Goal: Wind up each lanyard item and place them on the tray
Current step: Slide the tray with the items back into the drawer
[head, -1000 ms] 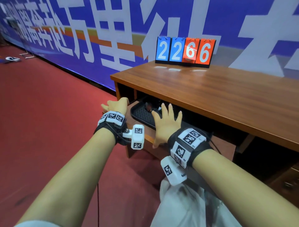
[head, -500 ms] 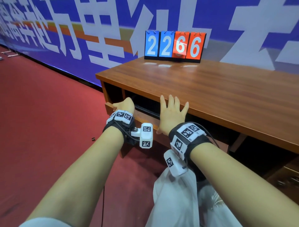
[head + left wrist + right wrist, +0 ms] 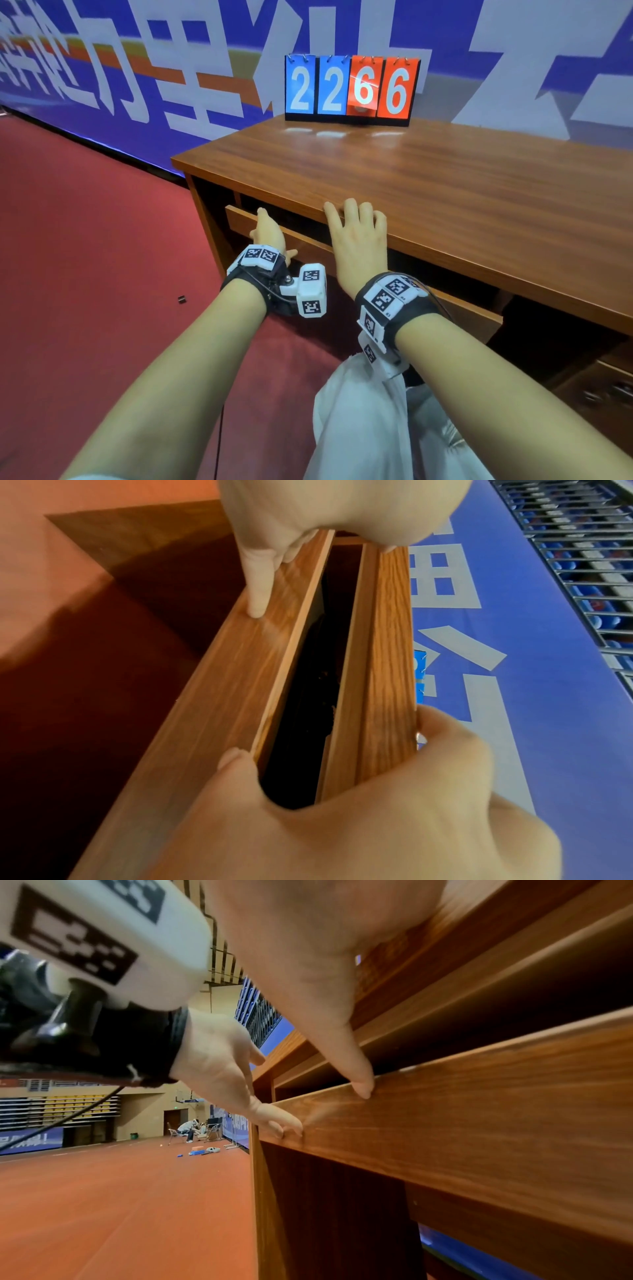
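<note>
Both hands lie flat: the left hand (image 3: pixel 270 233) presses the drawer front (image 3: pixel 308 245), the right hand (image 3: pixel 358 240) rests on the counter (image 3: pixel 445 192) edge, mid-frame. Lanyards and tray are hidden; lanyards likely handle limp and light, best pinched at the clip.

An indoor sports hall, set up for matches. The red sports floor (image 3: pixel 85 257) runs wide and open, and in the right wrist view it stretches back to tiers of spectator seats (image 3: pixel 58 1110) along the far wall. A long blue banner (image 3: pixel 137 68) with big white characters lines the edge of the court. On the wooden tabletop (image 3: pixel 445 192) stands a flip scoreboard (image 3: pixel 349 89) reading 22 in blue and 66 in red. Far off, someone sits on a folding chair (image 3: pixel 188 1131) with bits of gear on the floor nearby.
</note>
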`<state>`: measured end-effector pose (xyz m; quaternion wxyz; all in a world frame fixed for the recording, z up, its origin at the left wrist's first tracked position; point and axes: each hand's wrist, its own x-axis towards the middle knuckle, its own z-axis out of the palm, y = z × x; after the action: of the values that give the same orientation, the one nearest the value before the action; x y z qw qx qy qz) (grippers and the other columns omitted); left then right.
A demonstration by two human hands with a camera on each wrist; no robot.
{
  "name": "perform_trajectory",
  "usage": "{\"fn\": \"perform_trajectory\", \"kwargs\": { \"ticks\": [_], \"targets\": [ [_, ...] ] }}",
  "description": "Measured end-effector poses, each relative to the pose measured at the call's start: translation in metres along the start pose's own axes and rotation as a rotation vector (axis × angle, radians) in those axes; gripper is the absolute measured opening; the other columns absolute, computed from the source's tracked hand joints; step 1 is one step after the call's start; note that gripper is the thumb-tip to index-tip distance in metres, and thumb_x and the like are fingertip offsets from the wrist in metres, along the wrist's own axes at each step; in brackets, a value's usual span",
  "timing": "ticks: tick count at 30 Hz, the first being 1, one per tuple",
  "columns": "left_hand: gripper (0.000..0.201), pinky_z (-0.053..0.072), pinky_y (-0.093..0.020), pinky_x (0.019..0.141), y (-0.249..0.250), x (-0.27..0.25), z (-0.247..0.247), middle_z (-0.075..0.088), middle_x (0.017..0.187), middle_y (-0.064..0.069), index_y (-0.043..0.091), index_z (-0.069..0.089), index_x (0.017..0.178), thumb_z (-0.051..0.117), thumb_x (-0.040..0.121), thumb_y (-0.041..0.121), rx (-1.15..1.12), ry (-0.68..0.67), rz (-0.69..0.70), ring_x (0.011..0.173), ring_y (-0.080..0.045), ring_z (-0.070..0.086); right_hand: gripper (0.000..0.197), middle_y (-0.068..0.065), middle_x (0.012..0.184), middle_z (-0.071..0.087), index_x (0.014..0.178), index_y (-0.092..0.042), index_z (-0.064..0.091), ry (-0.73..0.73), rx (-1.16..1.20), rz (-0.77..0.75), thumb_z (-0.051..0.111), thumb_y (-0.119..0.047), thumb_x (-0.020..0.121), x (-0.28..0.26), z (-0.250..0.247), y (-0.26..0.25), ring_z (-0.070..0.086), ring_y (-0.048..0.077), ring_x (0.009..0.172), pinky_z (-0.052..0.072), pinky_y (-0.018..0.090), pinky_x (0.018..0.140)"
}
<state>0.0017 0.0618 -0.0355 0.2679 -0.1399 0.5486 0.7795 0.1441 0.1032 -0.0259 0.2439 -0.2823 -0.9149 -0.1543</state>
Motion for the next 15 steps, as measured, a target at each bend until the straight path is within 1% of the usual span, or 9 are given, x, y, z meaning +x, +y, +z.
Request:
{"fn": "perform_trajectory", "kwargs": {
  "ticks": [2,4,6,8,10,11,14,15],
  "targets": [
    [0.067,0.037,-0.063,0.108,-0.003,0.003,0.003,0.017,0.163,-0.007,0.028,0.018,0.157,0.040,0.100,0.054,-0.008,-0.021,-0.004,0.145,-0.043,0.024,0.085,0.008,0.112,0.051,0.135,-0.017,0.048,0.012,0.000,-0.010,0.043,-0.003,0.051,0.000,0.003,0.001,0.048,0.028,0.098,0.038,0.039,0.087],
    [0.067,0.036,-0.063,0.109,-0.004,0.005,0.006,0.015,0.164,-0.007,0.029,0.017,0.157,0.039,0.099,0.055,0.001,-0.041,-0.001,0.145,-0.042,0.024,0.083,0.007,0.111,0.051,0.135,-0.016,0.047,0.032,-0.017,-0.013,0.043,-0.004,0.053,0.000,0.006,0.000,0.048,0.027,0.096,0.037,0.039,0.087],
    [0.067,0.036,-0.063,0.109,-0.006,0.009,0.010,0.018,0.163,-0.006,0.028,0.019,0.157,0.040,0.099,0.055,0.028,-0.033,0.002,0.145,-0.040,0.025,0.080,0.006,0.109,0.050,0.134,-0.017,0.047,0.050,-0.046,-0.010,0.047,-0.005,0.055,0.001,0.010,-0.001,0.047,0.026,0.095,0.035,0.038,0.087],
    [0.066,0.037,-0.063,0.108,-0.005,0.012,0.012,0.020,0.162,-0.006,0.028,0.021,0.156,0.040,0.099,0.054,0.052,-0.023,0.011,0.145,-0.038,0.025,0.077,0.005,0.108,0.049,0.134,-0.018,0.047,0.065,-0.069,-0.007,0.054,-0.006,0.059,0.002,0.014,-0.002,0.046,0.026,0.094,0.033,0.038,0.086],
    [0.065,0.037,-0.063,0.107,-0.005,0.014,0.012,0.019,0.162,-0.006,0.029,0.020,0.156,0.040,0.099,0.052,0.066,-0.029,0.013,0.145,-0.038,0.024,0.075,0.005,0.108,0.049,0.133,-0.018,0.047,0.071,-0.071,0.002,0.060,-0.006,0.060,0.003,0.015,-0.003,0.046,0.026,0.094,0.033,0.038,0.086],
    [0.063,0.037,-0.063,0.107,-0.005,0.013,0.010,0.019,0.162,-0.006,0.030,0.020,0.156,0.040,0.100,0.050,0.075,-0.032,0.017,0.145,-0.039,0.024,0.074,0.005,0.107,0.050,0.133,-0.018,0.048,0.067,-0.065,0.011,0.058,-0.005,0.060,0.002,0.013,-0.003,0.047,0.026,0.094,0.034,0.038,0.085],
    [0.059,0.040,-0.062,0.105,-0.001,0.010,0.006,0.020,0.161,-0.008,0.030,0.025,0.155,0.043,0.101,0.043,0.070,-0.028,0.009,0.145,-0.037,0.024,0.076,0.006,0.109,0.052,0.134,-0.017,0.049,0.066,-0.050,0.002,0.046,-0.003,0.059,0.001,0.008,-0.002,0.049,0.026,0.095,0.037,0.037,0.084],
    [0.059,0.041,-0.061,0.105,0.000,0.009,0.004,0.022,0.160,-0.010,0.029,0.027,0.154,0.045,0.100,0.042,0.053,-0.017,-0.001,0.145,-0.036,0.025,0.076,0.006,0.110,0.052,0.134,-0.017,0.049,0.049,-0.042,-0.002,0.049,-0.003,0.060,0.001,0.008,-0.001,0.049,0.026,0.095,0.038,0.037,0.083]
  ]
}}
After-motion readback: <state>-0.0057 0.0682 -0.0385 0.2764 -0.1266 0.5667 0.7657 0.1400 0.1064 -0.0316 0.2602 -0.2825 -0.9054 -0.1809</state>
